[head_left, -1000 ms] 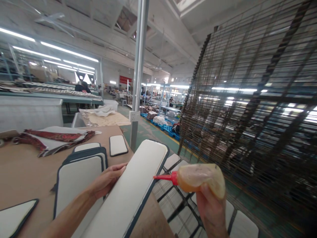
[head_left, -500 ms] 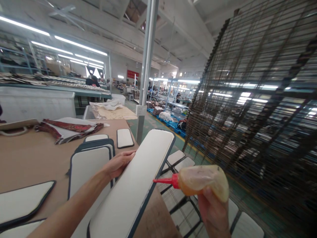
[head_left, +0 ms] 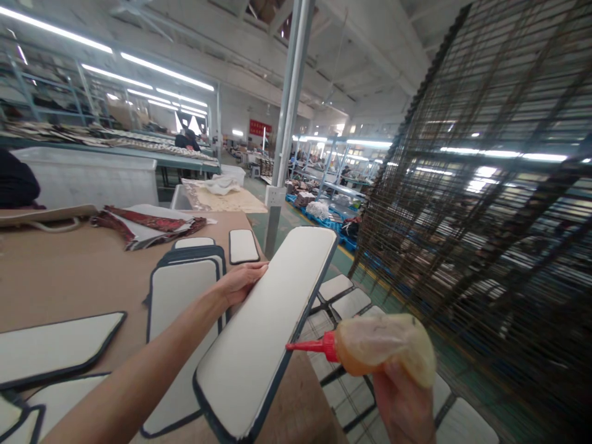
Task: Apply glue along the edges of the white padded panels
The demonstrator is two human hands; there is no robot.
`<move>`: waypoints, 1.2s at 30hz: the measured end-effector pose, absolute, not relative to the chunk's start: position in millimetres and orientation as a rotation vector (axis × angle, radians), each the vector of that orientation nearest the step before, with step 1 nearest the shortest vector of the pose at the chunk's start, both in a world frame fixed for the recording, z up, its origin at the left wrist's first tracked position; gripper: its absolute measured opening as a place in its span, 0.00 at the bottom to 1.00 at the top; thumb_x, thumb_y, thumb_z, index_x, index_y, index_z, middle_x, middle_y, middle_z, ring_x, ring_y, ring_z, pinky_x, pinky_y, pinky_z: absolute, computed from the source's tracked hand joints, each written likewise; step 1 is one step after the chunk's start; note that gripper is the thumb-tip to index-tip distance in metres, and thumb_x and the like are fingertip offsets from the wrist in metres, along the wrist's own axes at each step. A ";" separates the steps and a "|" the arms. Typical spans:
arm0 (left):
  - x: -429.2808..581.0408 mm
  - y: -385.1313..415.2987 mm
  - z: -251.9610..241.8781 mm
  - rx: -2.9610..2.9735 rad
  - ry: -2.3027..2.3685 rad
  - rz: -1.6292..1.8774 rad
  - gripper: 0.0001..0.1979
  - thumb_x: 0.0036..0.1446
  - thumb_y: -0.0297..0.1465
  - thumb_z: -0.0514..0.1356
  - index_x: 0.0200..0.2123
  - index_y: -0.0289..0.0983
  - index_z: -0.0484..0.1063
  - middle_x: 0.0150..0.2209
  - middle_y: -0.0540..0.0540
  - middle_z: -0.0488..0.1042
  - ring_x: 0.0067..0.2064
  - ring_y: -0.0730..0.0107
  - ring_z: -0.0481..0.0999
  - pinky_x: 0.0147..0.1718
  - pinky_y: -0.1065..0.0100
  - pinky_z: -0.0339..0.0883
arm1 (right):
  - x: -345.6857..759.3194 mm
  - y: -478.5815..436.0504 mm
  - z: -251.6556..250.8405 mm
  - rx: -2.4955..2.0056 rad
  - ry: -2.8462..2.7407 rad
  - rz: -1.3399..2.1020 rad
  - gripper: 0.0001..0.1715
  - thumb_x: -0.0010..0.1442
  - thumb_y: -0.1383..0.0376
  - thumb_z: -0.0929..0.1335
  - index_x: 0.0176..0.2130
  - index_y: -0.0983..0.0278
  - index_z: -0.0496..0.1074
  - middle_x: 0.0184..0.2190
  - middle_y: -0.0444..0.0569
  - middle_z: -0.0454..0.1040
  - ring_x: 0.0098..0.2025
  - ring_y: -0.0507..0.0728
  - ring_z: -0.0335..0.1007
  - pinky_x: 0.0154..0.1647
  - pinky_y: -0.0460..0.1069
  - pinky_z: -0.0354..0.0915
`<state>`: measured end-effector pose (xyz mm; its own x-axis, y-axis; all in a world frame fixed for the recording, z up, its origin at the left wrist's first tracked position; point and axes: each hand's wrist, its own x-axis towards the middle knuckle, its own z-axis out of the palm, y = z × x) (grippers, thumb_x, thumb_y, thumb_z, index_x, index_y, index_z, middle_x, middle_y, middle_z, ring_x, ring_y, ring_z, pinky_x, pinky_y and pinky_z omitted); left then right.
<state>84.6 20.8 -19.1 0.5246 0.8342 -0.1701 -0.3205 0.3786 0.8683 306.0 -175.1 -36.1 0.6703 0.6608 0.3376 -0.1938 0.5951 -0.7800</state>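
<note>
My left hand (head_left: 243, 283) grips the left edge of a long white panel (head_left: 272, 327) with a dark rim and rounded corners, tilted up above the table; the fingers beneath it are hidden. In my right hand (head_left: 404, 394) is a soft, yellowish squeeze bottle (head_left: 386, 345) with amber liquid inside. Its red nozzle (head_left: 308, 346) points left, and the tip meets the panel's right edge. Under my left forearm lie stacked white panels with dark rims (head_left: 182, 308).
More panels (head_left: 60, 345) lie on the brown table (head_left: 37, 271), with patterned red fabric pieces (head_left: 148, 223) behind. A small panel (head_left: 243, 246) sits near a metal post (head_left: 287, 123). Right of the table are a rack of panels (head_left: 351, 303) and a tall wire rack (head_left: 462, 185). A person (head_left: 16, 179) is at far left.
The nozzle tip has slid along the panel's right edge toward its near end. More of the panel's near end shows, and the whole view has shifted slightly.
</note>
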 end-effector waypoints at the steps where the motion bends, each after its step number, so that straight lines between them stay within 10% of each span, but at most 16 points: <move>1: 84.8 21.9 -18.8 0.895 0.675 0.811 0.11 0.52 0.19 0.62 0.40 0.29 0.78 0.29 0.41 0.81 0.25 0.66 0.79 0.24 0.71 0.72 | 305.5 -175.6 -37.0 -0.781 -0.657 0.552 0.31 0.42 0.62 0.78 0.47 0.60 0.74 0.34 0.50 0.80 0.36 0.61 0.77 0.35 0.51 0.74; 22: 79.6 49.8 -14.8 0.891 0.767 0.937 0.11 0.51 0.24 0.65 0.41 0.29 0.77 0.26 0.42 0.80 0.23 0.68 0.77 0.23 0.71 0.70 | 287.7 -201.1 -85.3 -0.858 -0.593 0.836 0.28 0.51 0.57 0.75 0.52 0.52 0.70 0.45 0.50 0.78 0.46 0.66 0.75 0.43 0.60 0.74; 36: 46.0 -7.8 -1.6 1.281 0.896 0.589 0.24 0.35 0.45 0.71 0.41 0.53 0.80 0.42 0.54 0.81 0.38 0.57 0.80 0.33 0.68 0.73 | 373.4 -175.9 69.1 -0.644 -0.626 0.352 0.34 0.31 0.53 0.80 0.41 0.58 0.77 0.43 0.52 0.78 0.54 0.73 0.66 0.58 0.71 0.56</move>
<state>46.0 -7.8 -1.6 0.5470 0.8031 -0.2364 0.1012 0.2170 0.9709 373.4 -175.9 69.1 0.7613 0.4863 0.4289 -0.1131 0.7509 -0.6506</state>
